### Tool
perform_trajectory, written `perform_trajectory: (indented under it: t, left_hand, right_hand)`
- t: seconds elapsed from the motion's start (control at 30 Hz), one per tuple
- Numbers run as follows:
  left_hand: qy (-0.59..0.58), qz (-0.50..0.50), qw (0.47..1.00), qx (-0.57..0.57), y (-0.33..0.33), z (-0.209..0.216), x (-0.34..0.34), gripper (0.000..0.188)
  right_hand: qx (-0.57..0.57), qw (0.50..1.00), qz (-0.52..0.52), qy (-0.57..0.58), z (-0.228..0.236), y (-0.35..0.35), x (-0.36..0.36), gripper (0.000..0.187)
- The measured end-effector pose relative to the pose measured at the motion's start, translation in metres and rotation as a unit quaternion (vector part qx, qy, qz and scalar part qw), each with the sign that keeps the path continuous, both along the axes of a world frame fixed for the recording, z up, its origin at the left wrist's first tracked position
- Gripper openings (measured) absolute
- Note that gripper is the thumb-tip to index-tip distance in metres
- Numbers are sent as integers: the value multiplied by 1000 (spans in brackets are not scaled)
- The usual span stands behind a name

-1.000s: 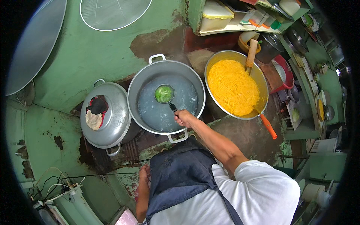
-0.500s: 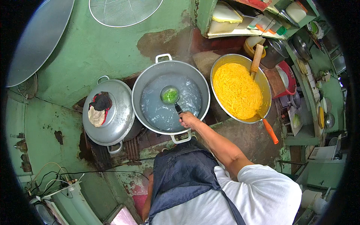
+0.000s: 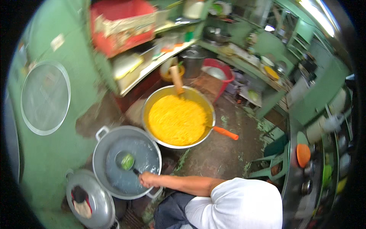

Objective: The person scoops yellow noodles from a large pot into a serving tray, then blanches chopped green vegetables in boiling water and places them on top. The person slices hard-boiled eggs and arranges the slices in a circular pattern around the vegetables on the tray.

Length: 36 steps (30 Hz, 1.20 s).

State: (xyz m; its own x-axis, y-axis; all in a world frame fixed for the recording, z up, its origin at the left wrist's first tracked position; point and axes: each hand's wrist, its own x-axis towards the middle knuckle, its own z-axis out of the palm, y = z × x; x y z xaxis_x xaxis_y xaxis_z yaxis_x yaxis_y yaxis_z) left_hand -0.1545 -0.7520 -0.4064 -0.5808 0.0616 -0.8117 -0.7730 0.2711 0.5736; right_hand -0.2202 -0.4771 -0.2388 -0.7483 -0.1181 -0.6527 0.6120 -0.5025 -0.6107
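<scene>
My right hand [image 3: 148, 179] is closed around the black handle of a small round strainer [image 3: 135, 170]. Its bowl sits in the cloudy liquid of a big two-handled aluminium pot [image 3: 100, 160], with chopped green vegetable [image 3: 127, 162] inside. The hand is over the pot's near right rim. Beside this pot, further right, stands a wide metal basin [image 3: 211, 114] full of yellow noodles [image 3: 177, 120]. A wooden-handled tool [image 3: 176, 78] and an orange-handled utensil [image 3: 225, 133] rest in the basin. My left hand is out of the picture.
A lidded aluminium pot [image 3: 100, 194] with dark and pale cloths [image 3: 81, 204] on its lid stands at the near left. Shelves with a red crate [image 3: 122, 28] rise behind. A red tub [image 3: 227, 74] stands past the basin; a steel counter [image 3: 291, 171] runs along the right.
My view has swung to the right and up, so the pots now appear further left and lower, with more of the room showing. The right hand still grips the strainer in the pot.
</scene>
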Motion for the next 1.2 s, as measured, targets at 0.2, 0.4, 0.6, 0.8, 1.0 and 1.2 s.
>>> perform_trajectory:
  t: [0.2,0.4,0.6,0.8,1.0,1.2]
  left_hand:
    - [-2,-42,999,8,40,8,-38,37]
    - [-10,-64,998,13,54,10,-49,38]
    - [-21,-65,998,10,54,7,-53,40]
    - [-29,-38,999,2,18,9,-43,41]
    - [-45,3,999,-5,-15,5,-18,42]
    - [-62,106,992,-27,-90,20,42,43]
  right_hand:
    - [-46,998,-38,0,15,5,-8,21]
    - [44,999,0,-31,1,1,-9,22]
    - [99,992,41,-69,-11,0,-24,23]
    - [-120,992,26,24,-42,-9,-24,21]
    - [72,996,3,-52,-27,-10,-35,23]
    - [-30,999,38,13,-31,-3,-24,20]
